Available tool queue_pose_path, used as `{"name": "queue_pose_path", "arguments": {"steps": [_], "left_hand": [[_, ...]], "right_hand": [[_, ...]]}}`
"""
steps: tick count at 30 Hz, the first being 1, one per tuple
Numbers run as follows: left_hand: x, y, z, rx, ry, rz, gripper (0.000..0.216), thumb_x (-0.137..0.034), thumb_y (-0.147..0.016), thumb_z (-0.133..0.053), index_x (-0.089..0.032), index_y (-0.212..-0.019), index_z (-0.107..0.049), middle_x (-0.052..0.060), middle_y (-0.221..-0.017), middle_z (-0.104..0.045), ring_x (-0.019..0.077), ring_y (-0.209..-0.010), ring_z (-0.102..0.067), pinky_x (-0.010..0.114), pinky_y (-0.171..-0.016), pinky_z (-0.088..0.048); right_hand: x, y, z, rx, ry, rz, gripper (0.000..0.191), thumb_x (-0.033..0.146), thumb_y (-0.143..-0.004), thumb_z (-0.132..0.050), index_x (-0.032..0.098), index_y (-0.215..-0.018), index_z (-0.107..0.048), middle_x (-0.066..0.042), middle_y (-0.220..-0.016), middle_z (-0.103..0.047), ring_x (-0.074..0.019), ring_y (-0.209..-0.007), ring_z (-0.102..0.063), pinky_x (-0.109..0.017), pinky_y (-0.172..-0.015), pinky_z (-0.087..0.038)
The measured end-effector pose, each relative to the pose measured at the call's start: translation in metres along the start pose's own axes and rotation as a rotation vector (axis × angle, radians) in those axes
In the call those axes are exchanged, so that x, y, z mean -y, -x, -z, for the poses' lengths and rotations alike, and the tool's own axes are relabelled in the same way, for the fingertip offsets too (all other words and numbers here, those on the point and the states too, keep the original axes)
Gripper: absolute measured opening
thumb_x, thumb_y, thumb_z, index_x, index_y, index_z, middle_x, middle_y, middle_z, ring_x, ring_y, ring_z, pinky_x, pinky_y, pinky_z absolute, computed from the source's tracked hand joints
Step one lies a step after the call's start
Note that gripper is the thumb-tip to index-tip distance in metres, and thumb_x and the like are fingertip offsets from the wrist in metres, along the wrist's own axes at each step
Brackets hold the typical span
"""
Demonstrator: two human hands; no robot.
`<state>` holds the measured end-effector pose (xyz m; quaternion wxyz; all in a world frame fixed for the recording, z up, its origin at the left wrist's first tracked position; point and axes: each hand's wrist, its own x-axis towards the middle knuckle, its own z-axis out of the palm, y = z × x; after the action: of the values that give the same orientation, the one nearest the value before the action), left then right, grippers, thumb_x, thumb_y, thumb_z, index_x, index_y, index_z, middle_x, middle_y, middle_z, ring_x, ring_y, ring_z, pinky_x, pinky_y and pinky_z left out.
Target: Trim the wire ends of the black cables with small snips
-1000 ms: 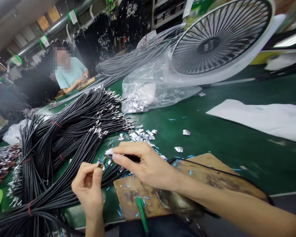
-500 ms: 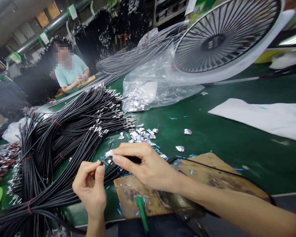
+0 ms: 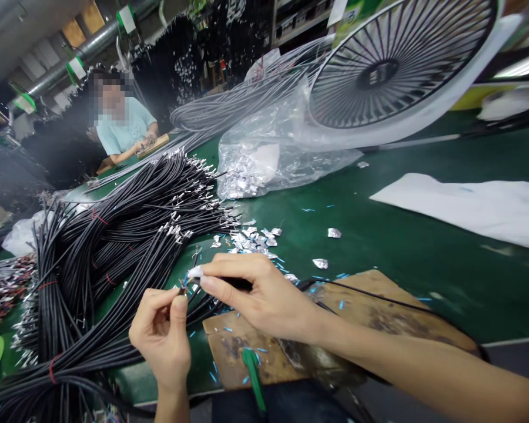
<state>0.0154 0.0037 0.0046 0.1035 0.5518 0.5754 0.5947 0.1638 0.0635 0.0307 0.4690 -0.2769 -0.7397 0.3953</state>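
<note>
My right hand (image 3: 255, 294) pinches the end of a thin black cable (image 3: 361, 295) that trails right across a worn wooden board (image 3: 335, 329). My left hand (image 3: 161, 335) is closed in a pinch on the small wire tips at that cable's end, right against the right fingertips. Both hands hover over the near edge of a green table (image 3: 379, 235), beside a big heap of black cables (image 3: 114, 235) with metal terminals.
Loose silver terminals (image 3: 251, 239) and blue insulation scraps lie ahead of my hands. A clear plastic bag (image 3: 273, 158) of terminals, a white fan (image 3: 392, 64) and a white sheet (image 3: 467, 205) lie further off. A green-handled tool (image 3: 253, 379) rests on the board. Another person (image 3: 121, 126) works at far left.
My left hand's pinch has moved up a little to meet the right fingertips at the cable end. The view shifted slightly; nothing else moved.
</note>
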Motion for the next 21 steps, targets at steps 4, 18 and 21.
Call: {"name": "queue_pose_path", "arguments": {"steps": [4, 18, 21], "left_hand": [[-0.0003, 0.0, 0.0003, 0.013, -0.003, -0.002, 0.015, -0.031, -0.08, -0.061, -0.019, -0.074, -0.066, 0.002, -0.064, -0.057, 0.0138, -0.058, -0.055, 0.025, -0.051, -0.043], [-0.0001, 0.0002, -0.001, -0.018, -0.035, -0.019, 0.015, -0.032, -0.08, -0.061, -0.019, -0.074, -0.066, 0.002, -0.065, -0.058, 0.0139, -0.058, -0.054, 0.026, -0.051, -0.043], [-0.0009, 0.0002, -0.0016, -0.023, -0.043, -0.03, 0.013, -0.031, -0.08, -0.061, -0.019, -0.075, -0.066, 0.002, -0.066, -0.058, 0.0142, -0.059, -0.055, 0.026, -0.051, -0.043]], "right_hand": [[-0.0009, -0.0012, -0.0001, 0.015, -0.075, -0.051, 0.023, 0.019, -0.085, -0.052, 0.011, -0.079, -0.073, -0.004, -0.067, -0.067, -0.0111, -0.06, -0.055, -0.023, -0.058, -0.042], [-0.0006, -0.0005, 0.001, 0.011, -0.032, -0.042, 0.02, 0.016, -0.084, -0.054, 0.015, -0.077, -0.072, -0.002, -0.066, -0.066, -0.01, -0.057, -0.053, -0.022, -0.058, -0.041], [-0.0002, 0.0001, 0.0003, -0.006, -0.019, -0.042, 0.019, 0.017, -0.083, -0.055, 0.015, -0.078, -0.073, -0.002, -0.066, -0.066, -0.0101, -0.057, -0.053, -0.023, -0.058, -0.041]]}}
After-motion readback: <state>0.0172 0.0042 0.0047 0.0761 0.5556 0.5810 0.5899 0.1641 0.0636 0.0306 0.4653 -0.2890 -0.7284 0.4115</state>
